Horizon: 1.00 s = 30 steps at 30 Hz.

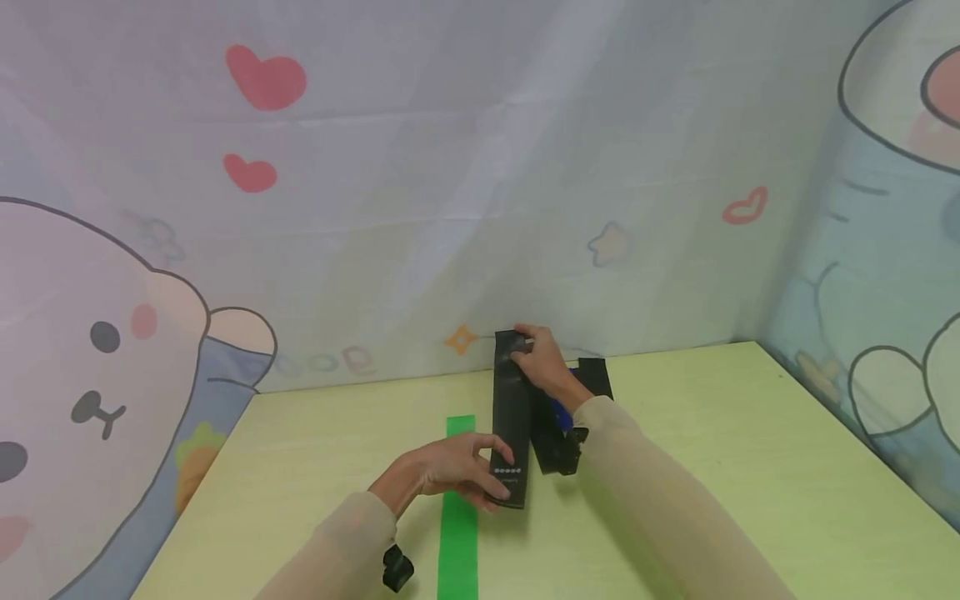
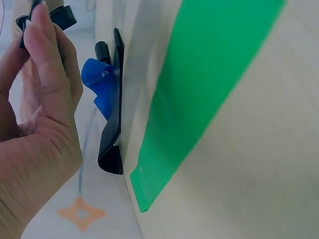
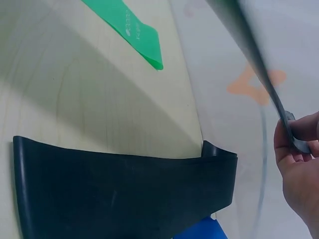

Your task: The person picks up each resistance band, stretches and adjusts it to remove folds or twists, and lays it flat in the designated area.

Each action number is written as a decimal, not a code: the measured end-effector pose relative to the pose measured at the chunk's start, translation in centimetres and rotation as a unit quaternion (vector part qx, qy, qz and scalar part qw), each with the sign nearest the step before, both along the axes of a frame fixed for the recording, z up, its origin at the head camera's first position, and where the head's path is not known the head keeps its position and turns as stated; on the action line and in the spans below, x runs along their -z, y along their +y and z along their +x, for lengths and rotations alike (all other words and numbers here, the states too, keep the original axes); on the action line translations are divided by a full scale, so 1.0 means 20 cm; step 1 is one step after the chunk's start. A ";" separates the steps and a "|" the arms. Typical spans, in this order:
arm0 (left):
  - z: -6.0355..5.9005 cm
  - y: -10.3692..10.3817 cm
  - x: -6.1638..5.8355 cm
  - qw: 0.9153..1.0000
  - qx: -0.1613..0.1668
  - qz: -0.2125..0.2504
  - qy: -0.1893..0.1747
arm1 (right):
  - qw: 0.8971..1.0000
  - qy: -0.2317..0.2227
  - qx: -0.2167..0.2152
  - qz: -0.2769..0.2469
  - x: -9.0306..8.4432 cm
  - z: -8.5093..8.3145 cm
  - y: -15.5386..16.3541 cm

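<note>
Yellow-green surface (image 1: 712, 467) under a cartoon-print backdrop (image 1: 420, 167). Green band (image 1: 459, 517) lies flat, running toward me. Black band (image 1: 510, 417) stretched lengthwise between my hands, just right of the green one: my right hand (image 1: 543, 362) pinches its far end, lifted off the surface; my left hand (image 1: 450, 471) grips the near end with its printed dots. Second black band (image 3: 124, 194) lies beside it, a blue band (image 2: 102, 89) partly tucked underneath.
</note>
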<state>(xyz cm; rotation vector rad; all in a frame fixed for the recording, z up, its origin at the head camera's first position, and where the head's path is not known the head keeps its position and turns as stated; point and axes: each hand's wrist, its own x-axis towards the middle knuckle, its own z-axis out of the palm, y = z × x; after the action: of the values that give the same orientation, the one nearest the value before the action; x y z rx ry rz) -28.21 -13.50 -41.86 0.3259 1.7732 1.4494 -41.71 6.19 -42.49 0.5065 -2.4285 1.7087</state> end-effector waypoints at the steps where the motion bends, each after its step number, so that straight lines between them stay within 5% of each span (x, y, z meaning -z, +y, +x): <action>1: 0.01 0.00 0.00 1.000 -0.006 -0.002 0.002 | 1.000 0.001 -0.004 0.001 0.00 0.00 0.00; 14: 0.11 -0.02 0.06 0.999 -0.042 0.028 0.008 | 0.998 0.002 -0.038 -0.045 0.03 -0.01 -0.01; 30: 0.16 -0.03 0.05 0.998 -0.053 0.033 0.002 | 0.992 0.001 -0.054 -0.113 0.04 0.01 -0.05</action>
<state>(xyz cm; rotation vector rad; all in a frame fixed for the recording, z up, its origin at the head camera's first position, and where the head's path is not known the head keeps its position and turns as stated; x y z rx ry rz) -25.06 -14.05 -42.82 0.2732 1.7720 1.5863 -41.57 5.28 -43.37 0.6163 -2.2049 1.9929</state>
